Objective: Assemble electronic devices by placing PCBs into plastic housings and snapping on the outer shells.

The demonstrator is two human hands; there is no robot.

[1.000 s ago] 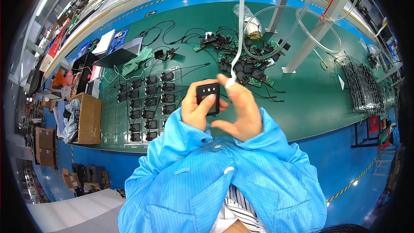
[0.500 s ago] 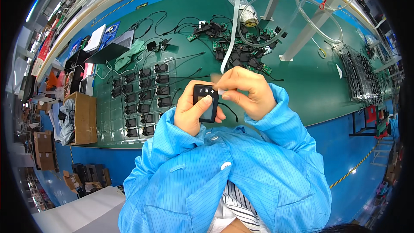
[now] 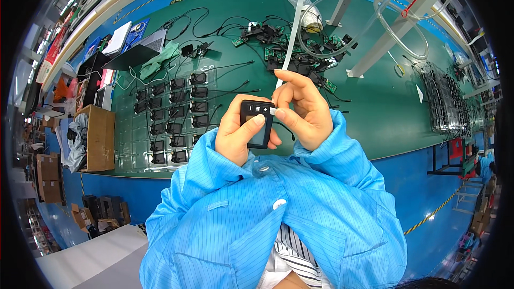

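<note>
I'm cradling the black device above the counter, left hand fingers clamped on its edges; right hand fingers are pinching its white tab. It's looking light, rigid, glossy; I'm judging edges safest.

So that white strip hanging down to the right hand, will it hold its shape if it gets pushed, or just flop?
Probably flops: the white strip is thin and flat, hanging from above down to the right hand, so it seems to carry no stiffness of its own. It looks very light. Its end, pinched against the black device in the left hand, likely bends easily.
</note>
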